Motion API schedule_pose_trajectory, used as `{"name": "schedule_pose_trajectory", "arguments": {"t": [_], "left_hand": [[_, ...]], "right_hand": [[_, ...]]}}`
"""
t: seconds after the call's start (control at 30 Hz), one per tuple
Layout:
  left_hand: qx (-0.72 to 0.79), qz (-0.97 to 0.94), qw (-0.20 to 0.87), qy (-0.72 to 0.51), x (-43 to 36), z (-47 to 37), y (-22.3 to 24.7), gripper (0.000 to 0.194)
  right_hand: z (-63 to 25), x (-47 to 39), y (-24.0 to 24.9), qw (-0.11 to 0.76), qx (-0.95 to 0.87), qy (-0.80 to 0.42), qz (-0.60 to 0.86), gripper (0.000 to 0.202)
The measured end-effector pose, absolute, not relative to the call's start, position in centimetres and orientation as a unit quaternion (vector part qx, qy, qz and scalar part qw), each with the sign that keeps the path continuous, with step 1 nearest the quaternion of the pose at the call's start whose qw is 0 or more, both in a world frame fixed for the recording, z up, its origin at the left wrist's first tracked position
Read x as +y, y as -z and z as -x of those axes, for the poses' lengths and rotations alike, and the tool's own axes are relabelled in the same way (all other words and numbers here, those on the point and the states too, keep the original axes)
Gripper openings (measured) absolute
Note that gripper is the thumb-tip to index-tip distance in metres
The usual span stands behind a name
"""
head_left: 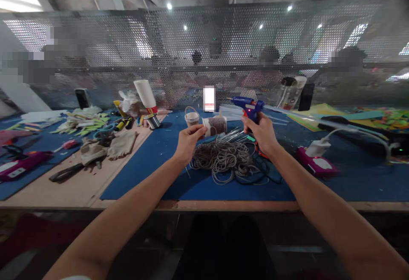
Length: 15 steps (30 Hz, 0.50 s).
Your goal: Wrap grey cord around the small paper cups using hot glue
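Observation:
My left hand (188,144) pinches a patterned paper cup (215,126), which lies on its side in the air with its mouth to the right. My right hand (261,132) is wrapped round the handle of a blue glue gun (247,104); its nozzle points left, above and right of the cup, not touching it. A small red light shows on the gun. Below the cup lies a tangled heap of grey cord (223,158). Behind my left hand stands a small cup with a looped handle (192,118).
A stack of white cups (145,95) leans at the left behind grey gloves (122,144) and blue scissors (105,131). At the right is a magenta power strip (317,161) with a white plug. A perforated metal screen (223,37) stands behind the table.

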<state>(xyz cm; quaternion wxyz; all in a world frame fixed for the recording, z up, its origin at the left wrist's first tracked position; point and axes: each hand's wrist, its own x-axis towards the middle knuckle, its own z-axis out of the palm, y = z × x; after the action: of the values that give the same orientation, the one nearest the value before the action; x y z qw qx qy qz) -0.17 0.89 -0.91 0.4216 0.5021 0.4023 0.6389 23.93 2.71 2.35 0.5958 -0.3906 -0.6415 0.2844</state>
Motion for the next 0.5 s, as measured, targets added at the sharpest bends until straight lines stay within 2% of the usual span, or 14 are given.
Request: {"name": "schedule_pose_trajectory", "arguments": {"t": [0.13, 0.5], "left_hand": [[0.399, -0.491, 0.428, -0.645, 1.1, 0.2, 1.0, 0.032], [0.400, -0.485, 0.428, -0.650, 1.1, 0.2, 0.9, 0.035]], "right_hand": [[-23.6, 2.4, -2.2, 0.564, -0.653, -0.284, 0.417, 0.034], [-22.3, 1.1, -1.6, 0.478, -0.727, -0.240, 0.431, 0.035]]}}
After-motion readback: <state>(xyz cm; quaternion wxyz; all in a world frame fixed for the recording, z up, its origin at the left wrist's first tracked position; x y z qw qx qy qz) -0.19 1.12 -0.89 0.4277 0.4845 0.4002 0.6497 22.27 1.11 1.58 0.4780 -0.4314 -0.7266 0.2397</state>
